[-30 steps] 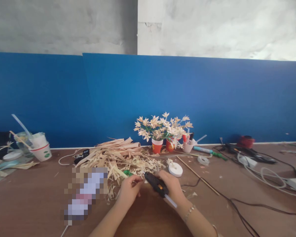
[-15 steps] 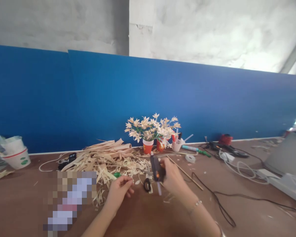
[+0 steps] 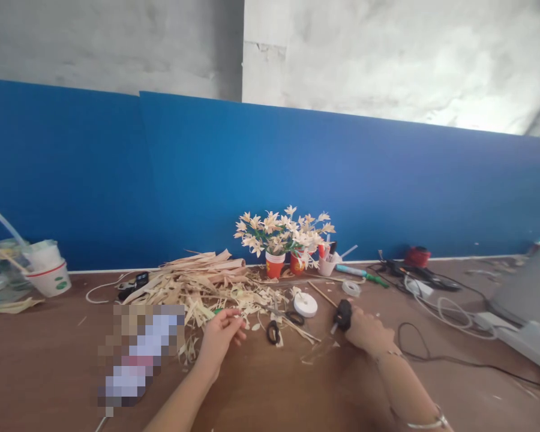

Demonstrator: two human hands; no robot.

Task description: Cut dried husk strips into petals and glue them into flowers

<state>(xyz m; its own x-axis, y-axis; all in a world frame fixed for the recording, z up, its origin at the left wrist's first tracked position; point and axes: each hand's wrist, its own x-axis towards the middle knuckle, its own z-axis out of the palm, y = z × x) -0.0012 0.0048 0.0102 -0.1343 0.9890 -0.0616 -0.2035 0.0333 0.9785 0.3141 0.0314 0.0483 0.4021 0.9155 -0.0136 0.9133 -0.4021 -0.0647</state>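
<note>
My right hand [image 3: 369, 331] is closed around a black glue gun [image 3: 342, 314], low over the table on the right. A glue stick pokes out of the gun's near end. My left hand [image 3: 220, 337] has its thumb and fingers pinched together in front of the dried husk strips [image 3: 193, 285]. Whatever sits between those fingertips is too small to make out. Between my hands lie black-handled scissors [image 3: 273, 332] and a white round disc [image 3: 305, 305].
Husk flowers [image 3: 276, 227] stand in red paper cups [image 3: 273, 266] by the blue partition [image 3: 184, 180]. A tape roll [image 3: 351, 288], cables [image 3: 445, 312] and a power strip [image 3: 517, 342] lie to the right. A white cup [image 3: 49, 282] stands far left; a blurred patch [image 3: 139, 360] covers something.
My right hand has carried the glue gun rightward and lower, away from the scissors. The white disc and more of the scissors now show. My left hand keeps its pinch.
</note>
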